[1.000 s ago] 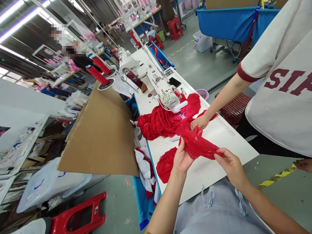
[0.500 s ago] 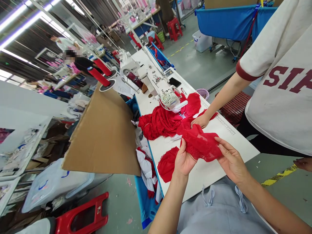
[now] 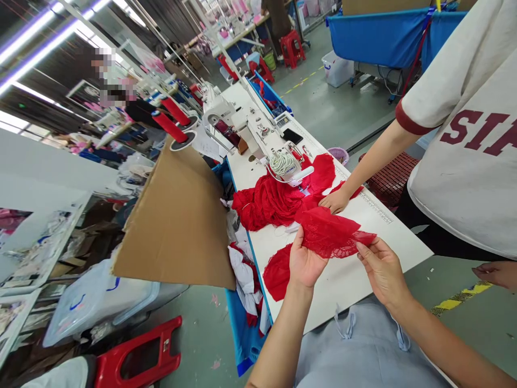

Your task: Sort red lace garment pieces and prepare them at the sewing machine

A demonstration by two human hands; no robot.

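My left hand [image 3: 305, 261] and my right hand [image 3: 382, 269] each pinch an edge of a red lace piece [image 3: 331, 234], stretched between them just above the white sewing table [image 3: 355, 280]. A second red lace piece [image 3: 277, 272] lies flat on the table by my left wrist. A heap of red lace [image 3: 270, 202] sits beyond, under the head of a white sewing machine [image 3: 278, 156]. A co-worker's hand [image 3: 334, 200] rests flat on the far end of the lace.
A large cardboard sheet [image 3: 177, 221] leans at the table's left edge. The co-worker in a white shirt [image 3: 472, 129] stands at the right. Red thread cones [image 3: 172, 124] stand behind. A red stool [image 3: 137, 358] sits on the floor at lower left, beside a blue cloth bin [image 3: 242, 334].
My hands drew apart slightly and spread the bunched lace piece flatter; my right hand shifted from on top of it to pinching its right tip. The co-worker's hand stayed put.
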